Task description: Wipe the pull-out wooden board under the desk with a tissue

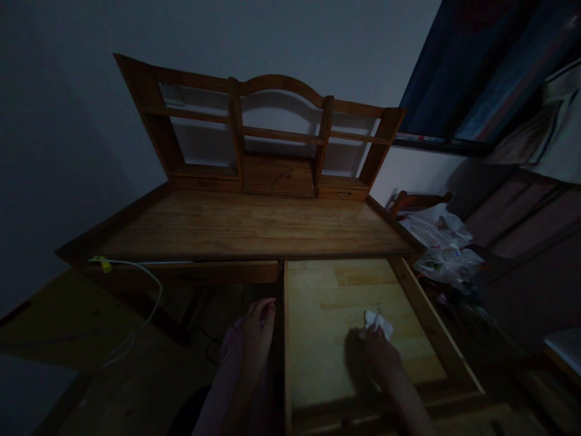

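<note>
My right hand [380, 354] is closed on a crumpled white tissue [377, 324] and presses it against the bottom of a pulled-out wooden drawer [327, 339]. The fingertips are partly hidden by the tissue and the dim light. My left hand [259, 324] hangs just left of the drawer's side wall, below the desk front. Its fingers are loosely curled, with a small gap by the thumb, and nothing shows in them.
Behind the drawer stands a wooden desk [254, 227] with a shelf hutch [281, 133] at its back. A pale cable [157, 290] with a yellow tag [104, 264] droops at the left. White plastic bags [438, 233] lie on a chair to the right.
</note>
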Motion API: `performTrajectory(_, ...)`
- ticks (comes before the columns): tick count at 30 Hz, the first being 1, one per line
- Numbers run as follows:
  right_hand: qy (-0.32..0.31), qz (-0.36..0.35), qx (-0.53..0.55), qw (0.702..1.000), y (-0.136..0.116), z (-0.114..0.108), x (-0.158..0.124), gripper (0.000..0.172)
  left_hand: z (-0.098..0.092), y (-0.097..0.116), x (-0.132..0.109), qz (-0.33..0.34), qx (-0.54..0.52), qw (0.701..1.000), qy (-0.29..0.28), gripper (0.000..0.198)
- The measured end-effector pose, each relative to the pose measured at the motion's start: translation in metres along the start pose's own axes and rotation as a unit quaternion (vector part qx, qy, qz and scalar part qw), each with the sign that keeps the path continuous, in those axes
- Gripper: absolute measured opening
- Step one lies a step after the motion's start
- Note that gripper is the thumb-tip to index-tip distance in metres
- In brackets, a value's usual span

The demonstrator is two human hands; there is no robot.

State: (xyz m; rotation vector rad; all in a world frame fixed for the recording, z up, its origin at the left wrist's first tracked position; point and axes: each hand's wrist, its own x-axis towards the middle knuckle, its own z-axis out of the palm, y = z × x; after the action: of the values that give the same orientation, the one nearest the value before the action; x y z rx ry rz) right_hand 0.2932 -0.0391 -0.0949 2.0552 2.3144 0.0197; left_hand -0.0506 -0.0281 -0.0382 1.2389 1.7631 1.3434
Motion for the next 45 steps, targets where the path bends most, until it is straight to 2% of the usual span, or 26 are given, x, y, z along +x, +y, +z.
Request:
performTrajectory(2, -0.063, 0.021, -0.063, 0.996, -0.027, -0.014, 0.006, 0.059, 0.002, -0.003, 0.0, 0.002, 0.0, 1.0, 0.0, 0.033)
performTrajectory(4, -0.096, 0.009, -0.084, 0.992, -0.055, -0.028, 0.011, 0.06, 0.003, -0.004, 0.0, 0.008, 0.0, 1.0, -0.002, 0.032)
performTrajectory(8, -0.099, -0.04, -0.067, 0.992, -0.098, -0.05, 0.01, 0.06, 0.006, -0.005, 0.0, 0.016, 0.008, 1.0, -0.008, 0.031)
performTrajectory(10, -0.103, -0.095, -0.028, 0.99, -0.112, -0.06, 0.007, 0.064, 0.007, -0.006, 0.0, 0.02, 0.013, 1.0, -0.008, 0.03)
performTrajectory(12, -0.097, -0.186, 0.038, 0.977, -0.122, -0.068, 0.002, 0.071, 0.008, -0.009, 0.0, 0.025, 0.015, 1.0, -0.008, 0.03)
performTrajectory(15, -0.084, -0.299, 0.141, 0.94, -0.13, -0.072, -0.006, 0.079, 0.008, -0.015, 0.002, 0.025, 0.016, 1.0, -0.01, 0.03)
performTrajectory(19, -0.086, -0.335, 0.223, 0.911, -0.132, -0.066, -0.012, 0.084, 0.008, -0.02, 0.003, 0.024, 0.016, 1.0, -0.009, 0.031)
performTrajectory(22, -0.112, -0.356, 0.246, 0.895, -0.126, -0.064, -0.015, 0.084, 0.006, -0.019, 0.004, 0.021, 0.015, 1.0, -0.01, 0.032)
performTrajectory(25, -0.138, -0.355, 0.26, 0.887, -0.112, -0.068, -0.018, 0.081, 0.005, -0.017, 0.005, 0.013, 0.012, 1.0, -0.013, 0.033)
performTrajectory(28, -0.152, -0.303, 0.277, 0.899, -0.088, -0.07, -0.019, 0.076, 0.005, -0.017, 0.006, 0.005, 0.011, 1.0, -0.014, 0.034)
performTrajectory(32, -0.145, -0.232, 0.308, 0.911, -0.039, -0.058, -0.011, 0.059, 0.006, -0.024, 0.007, 0.001, 0.01, 1.0, -0.023, 0.036)
performTrajectory(34, -0.127, -0.205, 0.324, 0.915, -0.011, -0.048, -0.004, 0.056, 0.007, -0.026, 0.006, 0.001, 0.012, 1.0, -0.026, 0.036)
performTrajectory(40, -0.073, -0.13, 0.326, 0.934, 0.075, -0.012, 0.012, 0.062, 0.008, -0.023, 0.003, 0.018, 0.036, 0.999, -0.029, 0.033)
performTrajectory(45, -0.043, -0.055, 0.258, 0.964, 0.133, 0.011, 0.008, 0.072, 0.01, -0.024, 0.003, 0.025, 0.046, 0.998, -0.037, 0.032)
